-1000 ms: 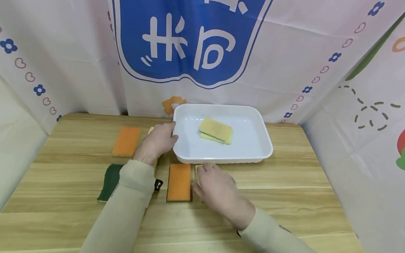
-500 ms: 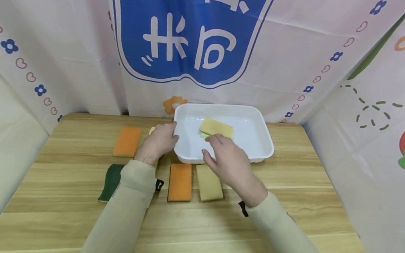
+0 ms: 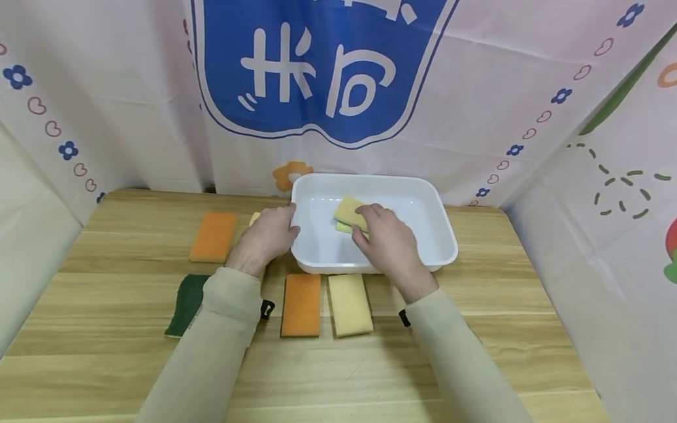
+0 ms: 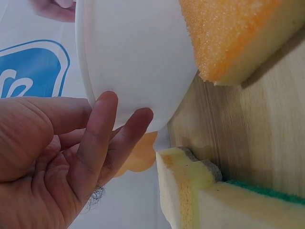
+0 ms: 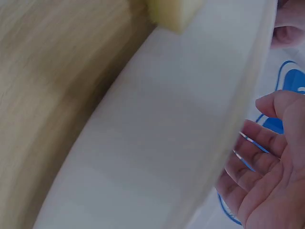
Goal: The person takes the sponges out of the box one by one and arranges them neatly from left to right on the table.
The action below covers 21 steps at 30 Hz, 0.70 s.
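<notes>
My left hand [image 3: 266,236] grips the left rim of a white tray [image 3: 445,245]; in the left wrist view its fingers [image 4: 97,133] lie against the outer wall. My right hand [image 3: 392,241] hangs over the tray with its fingertips at the right end of a pale yellow sponge [image 3: 347,210]. That sponge lies on a second yellow one, mostly covered. Loosely bent fingers and no held object show in the right wrist view, where the rim hides the fingertips. A yellow sponge [image 3: 351,305] and an orange sponge [image 3: 302,305] lie before the tray.
Farther left on the wooden table [image 3: 102,300] lie another orange sponge [image 3: 213,237] and a dark green scouring sponge [image 3: 186,302]. More pale sponges [image 4: 228,205] sit beneath my left forearm, partly hidden. A printed curtain [image 3: 147,80] hangs close behind the tray.
My right hand has left the yellow sponge in front of the tray and moved up over the tray, to the sponges in it. The left hand has stayed at the rim.
</notes>
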Motion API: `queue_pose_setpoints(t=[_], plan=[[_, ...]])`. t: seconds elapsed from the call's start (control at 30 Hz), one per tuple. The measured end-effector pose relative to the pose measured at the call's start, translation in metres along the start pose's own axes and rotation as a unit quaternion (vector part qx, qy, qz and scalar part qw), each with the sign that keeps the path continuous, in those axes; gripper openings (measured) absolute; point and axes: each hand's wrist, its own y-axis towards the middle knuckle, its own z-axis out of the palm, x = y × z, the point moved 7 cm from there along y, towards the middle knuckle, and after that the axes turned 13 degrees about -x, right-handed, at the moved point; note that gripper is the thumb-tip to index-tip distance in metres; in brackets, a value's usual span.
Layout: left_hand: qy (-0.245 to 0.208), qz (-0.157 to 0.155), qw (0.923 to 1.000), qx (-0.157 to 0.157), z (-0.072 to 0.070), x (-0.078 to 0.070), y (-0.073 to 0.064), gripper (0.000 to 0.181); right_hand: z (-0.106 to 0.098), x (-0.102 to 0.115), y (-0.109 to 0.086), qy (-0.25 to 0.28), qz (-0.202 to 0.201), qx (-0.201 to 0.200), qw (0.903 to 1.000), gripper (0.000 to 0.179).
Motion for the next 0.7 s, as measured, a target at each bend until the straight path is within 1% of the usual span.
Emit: queue_pose_setpoints(t=[0.17,0.27,0.5,0.7], plan=[[0.000,-0.008,0.9999,0.006,0.002,0.001,0.000,0.060,0.016,-0.017,0.008,0.000,0.022,0.027,0.9994,0.042],[-0.002,-0.015,0.9998,0.010,0.002,0.001,0.000,0.061,0.024,-0.025,0.012,0.000,0.027,0.040,0.9988,0.043],[-0.001,-0.010,0.9999,0.007,0.001,0.000,0.000,0.060,0.043,-0.039,0.016,-0.019,0.010,0.056,0.9982,0.045],[-0.005,-0.009,0.9999,0.009,0.001,-0.001,0.000,0.059,0.053,-0.046,0.016,-0.020,0.002,0.074,0.9971,0.053]])
